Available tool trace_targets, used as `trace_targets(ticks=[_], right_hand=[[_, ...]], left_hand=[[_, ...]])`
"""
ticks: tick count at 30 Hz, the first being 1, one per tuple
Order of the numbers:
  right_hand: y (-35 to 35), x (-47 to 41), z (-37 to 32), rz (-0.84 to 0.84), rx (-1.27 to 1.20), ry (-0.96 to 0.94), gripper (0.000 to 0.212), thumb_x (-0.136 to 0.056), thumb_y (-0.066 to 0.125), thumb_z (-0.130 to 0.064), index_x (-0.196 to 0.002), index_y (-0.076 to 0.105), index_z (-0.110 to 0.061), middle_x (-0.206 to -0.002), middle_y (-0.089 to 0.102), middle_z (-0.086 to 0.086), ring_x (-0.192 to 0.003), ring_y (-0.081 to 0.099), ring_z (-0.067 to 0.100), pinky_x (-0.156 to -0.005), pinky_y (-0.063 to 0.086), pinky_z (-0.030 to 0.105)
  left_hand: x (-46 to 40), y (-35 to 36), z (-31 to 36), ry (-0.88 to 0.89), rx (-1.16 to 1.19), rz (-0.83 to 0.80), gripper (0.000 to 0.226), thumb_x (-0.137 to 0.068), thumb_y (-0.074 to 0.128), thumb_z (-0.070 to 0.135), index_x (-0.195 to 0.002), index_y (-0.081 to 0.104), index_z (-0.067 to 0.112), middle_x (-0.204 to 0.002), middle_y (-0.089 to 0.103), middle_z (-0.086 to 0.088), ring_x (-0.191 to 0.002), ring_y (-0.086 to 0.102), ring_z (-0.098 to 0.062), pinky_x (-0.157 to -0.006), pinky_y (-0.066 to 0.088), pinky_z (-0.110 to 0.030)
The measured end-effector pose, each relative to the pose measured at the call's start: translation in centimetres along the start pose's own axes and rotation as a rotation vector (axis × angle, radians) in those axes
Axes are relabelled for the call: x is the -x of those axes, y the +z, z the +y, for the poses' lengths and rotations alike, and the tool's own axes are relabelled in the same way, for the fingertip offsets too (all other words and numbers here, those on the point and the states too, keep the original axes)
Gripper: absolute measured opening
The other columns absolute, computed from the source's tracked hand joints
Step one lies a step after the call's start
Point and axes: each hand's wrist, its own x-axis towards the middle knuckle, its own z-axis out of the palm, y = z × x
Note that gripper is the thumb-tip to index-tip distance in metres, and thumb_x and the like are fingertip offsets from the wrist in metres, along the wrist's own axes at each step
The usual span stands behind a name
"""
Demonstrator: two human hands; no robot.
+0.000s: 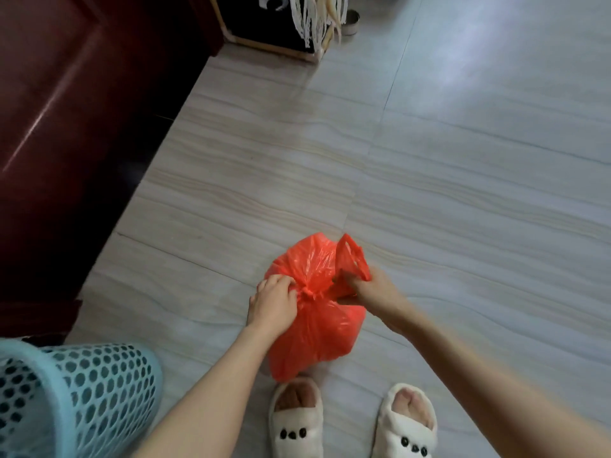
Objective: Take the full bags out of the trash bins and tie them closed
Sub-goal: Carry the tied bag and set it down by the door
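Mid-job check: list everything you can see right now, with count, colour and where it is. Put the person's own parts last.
Trash bag: one, red-orange, on the floor in front of the feet, neck gathered into a knot, one handle loop sticking up.
Trash bin: one, light blue, perforated, bottom left, beside the bag.
Floor: pale grey striped tiles.
Wooden panel: one, dark red, along the left.
Framed dark unit: one, light-edged, top centre, with pale fringe hanging over it.
Metal container: one, silver, top, beside the unit.
Slippers: two, white, bottom centre.
Left hand: pinching the bag at the knot.
Right hand: gripping the bag's handle.
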Motion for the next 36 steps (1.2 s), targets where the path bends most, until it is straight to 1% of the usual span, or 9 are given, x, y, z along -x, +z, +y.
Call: trace_targets(ticks=[3, 5, 9, 13, 17, 20, 24, 29, 36], right_hand=[[-0.6, 3.1, -3.3, 0.096, 0.132, 0.078, 0.026, -0.092, 0.042, -0.006, -0.081, 0.063, 0.005, -0.082, 0.065, 0.025, -0.066, 0.064, 0.031, -0.07, 0.057, 0.043], [-2.6, 6.3, -6.6, 0.109, 0.17, 0.158, 0.023, -0.086, 0.043, -0.002, -0.082, 0.066, 0.003, -0.087, 0.069, 0.029, -0.075, 0.067, 0.036, -0.078, 0.056, 0.049], [-7.5, 13.4, -14.0, 0.17, 0.107, 0.2, 0.025, -0.083, 0.041, 0.001, -0.086, 0.066, 0.003, -0.08, 0.066, 0.019, -0.075, 0.064, 0.031, -0.079, 0.055, 0.043], [-13.8, 21.1, -22.3, 0.271, -0.014, 0.178, 0.026, -0.085, 0.038, 0.004, -0.075, 0.061, -0.003, -0.066, 0.053, 0.009, -0.06, 0.053, 0.019, -0.057, 0.052, 0.025], [-21.3, 26.7, -27.8, 0.39, 0.023, 0.117, 0.023, -0.073, 0.041, -0.017, -0.053, 0.052, -0.015, -0.065, 0.056, 0.012, -0.072, 0.061, 0.03, -0.076, 0.052, 0.05], [-27.1, 29.6, -31.0, 0.495, 0.082, 0.106, 0.021, -0.068, 0.041, -0.022, -0.055, 0.055, -0.013, -0.069, 0.06, 0.014, -0.08, 0.065, 0.036, -0.081, 0.052, 0.055], [-35.3, 32.1, -36.3, 0.694, 0.113, 0.041, 0.021, -0.08, 0.044, -0.002, -0.075, 0.064, -0.004, -0.084, 0.068, 0.021, -0.086, 0.065, 0.038, -0.078, 0.051, 0.046], [-46.9, 31.1, -41.6, 0.878, 0.073, 0.044, 0.028, -0.092, 0.04, -0.017, -0.08, 0.063, -0.008, -0.081, 0.061, 0.016, -0.079, 0.054, 0.027, -0.067, 0.036, 0.03], [-63.3, 30.1, -47.3, 1.082, -0.041, 0.116, 0.038, -0.096, 0.039, -0.029, -0.077, 0.06, -0.004, -0.077, 0.056, 0.015, -0.079, 0.054, 0.032, -0.066, 0.033, 0.031]], left_hand=[[3.4, -5.1, 3.8, -0.046, 0.045, -0.001, 0.031, -0.09, 0.046, 0.023, -0.119, 0.056, 0.014, -0.122, 0.059, -0.012, -0.117, 0.051, -0.031, -0.098, 0.042, -0.041], [5.9, -9.7, 7.5, -0.02, -0.007, -0.005, 0.036, -0.091, 0.046, 0.026, -0.126, 0.051, 0.017, -0.128, 0.055, -0.009, -0.121, 0.048, -0.029, -0.1, 0.04, -0.042], [10.3, -18.1, 15.1, 0.101, -0.162, 0.027, 0.049, -0.091, 0.045, 0.033, -0.138, 0.037, 0.021, -0.141, 0.042, -0.003, -0.131, 0.037, -0.025, -0.107, 0.027, -0.041], [14.7, -25.4, 24.6, 0.194, -0.205, 0.029, 0.055, -0.09, 0.046, 0.037, -0.142, 0.032, 0.022, -0.146, 0.037, -0.003, -0.136, 0.031, -0.022, -0.114, 0.021, -0.045], [17.5, -30.5, 34.1, 0.231, -0.191, 0.042, 0.055, -0.091, 0.045, 0.035, -0.142, 0.031, 0.02, -0.149, 0.034, -0.006, -0.138, 0.027, -0.024, -0.114, 0.02, -0.045], [18.2, -32.8, 41.2, 0.272, -0.172, 0.023, 0.058, -0.092, 0.044, 0.037, -0.145, 0.026, 0.02, -0.151, 0.029, -0.006, -0.14, 0.022, -0.024, -0.115, 0.018, -0.046], [16.6, -35.3, 50.9, 0.381, -0.177, 0.02, 0.058, -0.093, 0.041, 0.038, -0.145, 0.023, 0.021, -0.153, 0.026, -0.005, -0.141, 0.02, -0.023, -0.115, 0.015, -0.048], [10.4, -37.8, 63.1, 0.524, -0.216, 0.05, 0.058, -0.094, 0.04, 0.04, -0.146, 0.022, 0.023, -0.152, 0.027, -0.003, -0.141, 0.02, -0.021, -0.115, 0.015, -0.048], [0.6, -39.7, 82.0, 0.652, -0.298, -0.035, 0.062, -0.094, 0.036, 0.045, -0.147, 0.014, 0.024, -0.156, 0.016, -0.003, -0.144, 0.011, -0.024, -0.115, 0.012, -0.052]])
